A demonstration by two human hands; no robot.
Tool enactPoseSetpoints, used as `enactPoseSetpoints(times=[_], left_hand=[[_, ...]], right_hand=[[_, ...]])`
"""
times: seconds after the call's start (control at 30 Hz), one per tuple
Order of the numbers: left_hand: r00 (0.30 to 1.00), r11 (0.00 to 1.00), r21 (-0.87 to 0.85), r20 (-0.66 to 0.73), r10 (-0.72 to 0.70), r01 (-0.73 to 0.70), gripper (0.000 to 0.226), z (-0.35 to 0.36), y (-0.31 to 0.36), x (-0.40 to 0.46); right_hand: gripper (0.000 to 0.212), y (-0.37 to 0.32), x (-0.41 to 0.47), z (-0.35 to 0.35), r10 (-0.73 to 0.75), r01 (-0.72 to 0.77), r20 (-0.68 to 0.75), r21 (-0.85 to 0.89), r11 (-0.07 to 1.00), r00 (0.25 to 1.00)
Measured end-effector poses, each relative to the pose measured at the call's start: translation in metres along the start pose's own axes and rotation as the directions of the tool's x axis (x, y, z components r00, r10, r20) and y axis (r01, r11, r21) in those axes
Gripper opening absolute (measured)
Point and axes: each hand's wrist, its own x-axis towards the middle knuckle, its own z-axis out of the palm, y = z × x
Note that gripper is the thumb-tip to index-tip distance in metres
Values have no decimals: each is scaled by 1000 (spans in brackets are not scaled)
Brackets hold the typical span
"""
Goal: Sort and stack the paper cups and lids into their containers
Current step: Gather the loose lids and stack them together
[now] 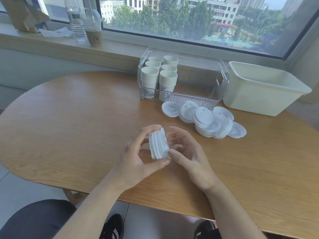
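Head view shows a short stack of thin white plastic cup lids held on edge above the oval wooden table, between both hands. The left hand grips it, fingers curled over the top rim and thumb pressed under the bottom edge; the right hand is cupped against the stack's other face, thumb tip touching the lower rim and fingers loosely curled near the upper one, though how firmly it bears on the stack cannot be told. These lids look very light and springy, with slick moulded surfaces, so a nested stack is likely to slide apart or fan out if squeezed only at one point; holding it across the rims from both ends, as here, seems the safest way, with gentle pressure, since thin plastic will probably buckle or pop. Just beyond the hands, towards the window, a loose heap of the same white lids lies on the table, touching the front wall of the clear ribbed plastic bin, which holds six stacks of white paper cups at its left end. Beside that bin, to its right, stands a cream rectangular plastic tub, seemingly the lids' destination.
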Motion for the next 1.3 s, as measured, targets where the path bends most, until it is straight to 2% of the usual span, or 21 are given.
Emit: enactPoseSetpoints(times=[0.13, 0.27, 0.37, 0.87, 1.07, 1.13, 1.17, 1.23, 1.3], left_hand=[[1000, 1000, 21, 23, -4, 3, 84, 2, -1, 0], [999, 1000, 20, 34, 5, -5, 84, 2, -1, 0], [999, 1000, 21, 32, 12, -12, 83, 1, -1, 0], [999, 1000, 27, 52, 8, -9, 92, 2, -1, 1], [999, 999, 35, 37, 14, -16, 86, 5, 0, 3], [1000, 999, 39, 12, 1, -1, 83, 7, 0, 6], [1000, 999, 40, 2, -10, 10, 82, 8, -1, 8], [999, 998, 49, -20, -26, 26, 82, 9, -2, 13], [999, 998, 51, -40, -34, 36, 82, 9, -4, 18]], right_hand=[[52, 0, 0, 1, 6, -6, 24, 16, 1000, 1000], [58, 1, 0, 1, 20, -20, -19, -13, 1000, 1000], [62, 2, 0, 1, 18, -18, 5, -49, 999, 1000], [60, -6, -1, 1, 18, -19, 23, 29, 999, 1000], [62, -2, 0, 3, 24, -24, 8, 23, 999, 1000], [58, 0, -1, 2, -9, 5, -67, -65, 998, 998], [56, 0, 0, 0, -53, 30, -140, -164, 986, 989], [48, -1, 7, -9, -194, 66, -294, -393, 917, 936], [48, -4, 20, -24, -293, 41, -395, -536, 843, 871]])
